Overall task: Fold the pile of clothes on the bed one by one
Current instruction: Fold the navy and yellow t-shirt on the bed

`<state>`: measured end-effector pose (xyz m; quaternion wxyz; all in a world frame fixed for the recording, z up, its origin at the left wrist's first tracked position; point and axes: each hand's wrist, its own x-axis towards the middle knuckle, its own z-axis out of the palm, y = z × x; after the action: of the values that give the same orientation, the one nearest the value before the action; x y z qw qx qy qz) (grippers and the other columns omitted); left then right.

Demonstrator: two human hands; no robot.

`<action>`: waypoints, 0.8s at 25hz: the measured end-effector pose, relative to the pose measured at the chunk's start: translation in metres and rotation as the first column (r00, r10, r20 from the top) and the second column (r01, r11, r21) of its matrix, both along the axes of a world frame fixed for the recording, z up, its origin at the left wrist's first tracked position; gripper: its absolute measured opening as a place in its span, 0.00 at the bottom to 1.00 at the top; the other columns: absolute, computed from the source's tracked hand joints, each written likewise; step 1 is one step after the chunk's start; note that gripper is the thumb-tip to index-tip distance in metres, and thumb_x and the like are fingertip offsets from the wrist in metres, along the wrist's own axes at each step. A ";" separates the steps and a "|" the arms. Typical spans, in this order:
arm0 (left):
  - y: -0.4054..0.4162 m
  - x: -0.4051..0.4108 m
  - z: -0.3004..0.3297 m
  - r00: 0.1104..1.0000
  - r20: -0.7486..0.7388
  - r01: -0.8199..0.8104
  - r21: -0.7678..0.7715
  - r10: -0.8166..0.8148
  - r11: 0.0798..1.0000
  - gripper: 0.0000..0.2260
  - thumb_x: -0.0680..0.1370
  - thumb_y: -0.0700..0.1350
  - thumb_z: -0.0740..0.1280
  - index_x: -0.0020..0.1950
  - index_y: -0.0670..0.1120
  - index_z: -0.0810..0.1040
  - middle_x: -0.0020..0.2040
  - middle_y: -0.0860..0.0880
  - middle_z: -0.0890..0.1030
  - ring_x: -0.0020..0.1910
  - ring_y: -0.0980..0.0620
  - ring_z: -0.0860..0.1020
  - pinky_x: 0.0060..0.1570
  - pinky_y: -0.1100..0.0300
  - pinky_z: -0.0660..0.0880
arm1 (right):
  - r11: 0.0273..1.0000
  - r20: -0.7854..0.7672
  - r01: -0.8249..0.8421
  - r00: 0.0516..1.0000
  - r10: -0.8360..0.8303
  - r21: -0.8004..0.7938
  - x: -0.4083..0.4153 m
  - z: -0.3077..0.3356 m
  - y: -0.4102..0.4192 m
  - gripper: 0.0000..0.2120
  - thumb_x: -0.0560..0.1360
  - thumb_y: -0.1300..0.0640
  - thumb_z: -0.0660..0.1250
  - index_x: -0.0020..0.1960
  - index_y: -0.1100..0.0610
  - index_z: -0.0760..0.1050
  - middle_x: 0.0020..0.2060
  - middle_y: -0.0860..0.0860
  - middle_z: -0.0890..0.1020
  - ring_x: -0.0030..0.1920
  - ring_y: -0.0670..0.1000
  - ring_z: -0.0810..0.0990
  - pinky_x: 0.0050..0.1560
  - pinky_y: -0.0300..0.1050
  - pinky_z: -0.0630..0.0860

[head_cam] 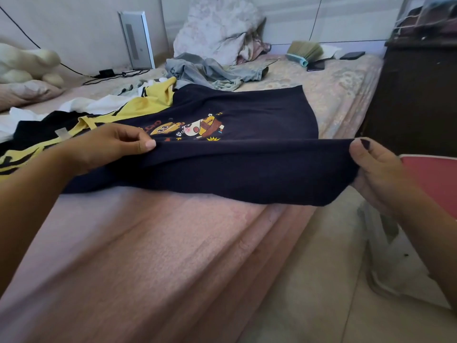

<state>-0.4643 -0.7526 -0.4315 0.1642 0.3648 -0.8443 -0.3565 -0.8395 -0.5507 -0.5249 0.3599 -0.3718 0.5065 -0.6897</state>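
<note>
**Two hands stretching a navy shirt over the bed edge**

Two hands are holding one fold of a navy T-shirt (247, 115) taut above the near edge of the bed (148, 243). The left hand (106, 147) is pinching the fold between thumb and curled fingers, just below the cartoon print (190, 128) on the shirt's chest. The right hand (378, 167) is gripping the other end of the fold out past the bed's edge, thumb on top and fingers curled under the cloth. The far part of the shirt is lying flat on the pink sheet, while the near part is hanging from the fold between the hands.

To the left, a yellow and black garment (138, 107) is lying partly under the shirt, touching it, with white clothing (99, 103) just beyond. A crumpled grey garment (210, 73) is sitting farther back, near a floral pillow (217, 28). A green brush (305, 52) and what seems to be a dark phone (352, 55) are resting near the far right corner of the bed. A dark wooden cabinet (415, 95) is standing beside the bed on the right.
</note>
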 end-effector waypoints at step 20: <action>-0.027 -0.026 -0.059 0.774 0.463 0.179 -0.815 0.432 0.552 0.21 0.79 0.60 0.53 0.50 0.42 0.70 0.47 0.41 0.79 0.46 0.39 0.79 0.38 0.50 0.70 | 0.873 -0.498 0.346 0.855 -0.144 0.342 0.021 -0.043 -0.047 0.17 0.81 0.50 0.56 0.44 0.62 0.73 0.35 0.52 0.75 0.34 0.46 0.72 0.33 0.40 0.66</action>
<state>-0.4904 -0.7798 -0.4903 0.0562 0.4035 -0.8826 0.2348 -0.8180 -0.5974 -0.5676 0.2086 -0.3679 0.7571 -0.4980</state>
